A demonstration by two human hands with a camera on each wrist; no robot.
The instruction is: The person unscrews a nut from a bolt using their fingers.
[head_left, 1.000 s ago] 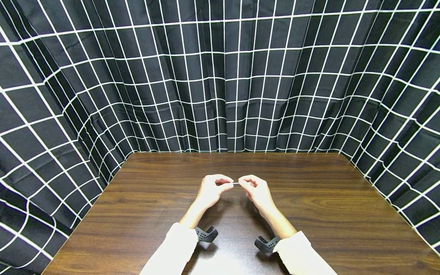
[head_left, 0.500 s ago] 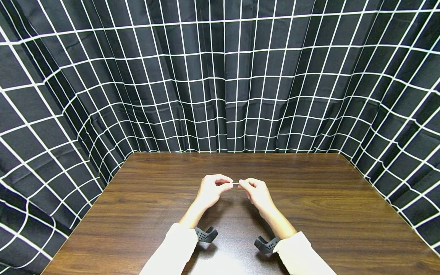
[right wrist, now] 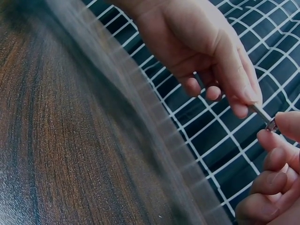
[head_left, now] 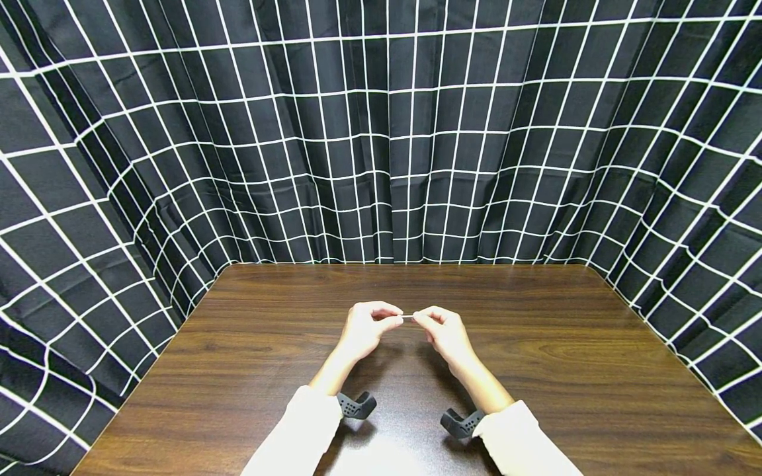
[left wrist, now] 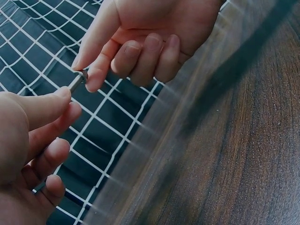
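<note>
A thin metal bolt point(left wrist: 74, 85) is held level between the two hands, above the table. My left hand point(head_left: 362, 330) pinches its shaft between thumb and forefinger; the other fingers are loosely bent. At the bolt's other end sits a small, wider nut-like ring point(right wrist: 271, 125), which my right hand point(head_left: 446, 334) pinches with thumb and forefinger. In the head view the bolt shows only as a short pale line in the gap between the fingertips. The fingers hide both of its ends, and whether the ring is threaded on cannot be made out.
Beneath the hands lies a dark brown wood-grain table point(head_left: 268, 317). A black curtain point(head_left: 381, 145) with a white grid surrounds its back and sides. Grey bands point(head_left: 359, 405) are worn at the wrists by the pale sleeves point(head_left: 303, 426).
My right thumb and forefinger have shifted their pinch slightly at the bolt's end, the hand dipping and then rising a little. My left hand stays almost still.
</note>
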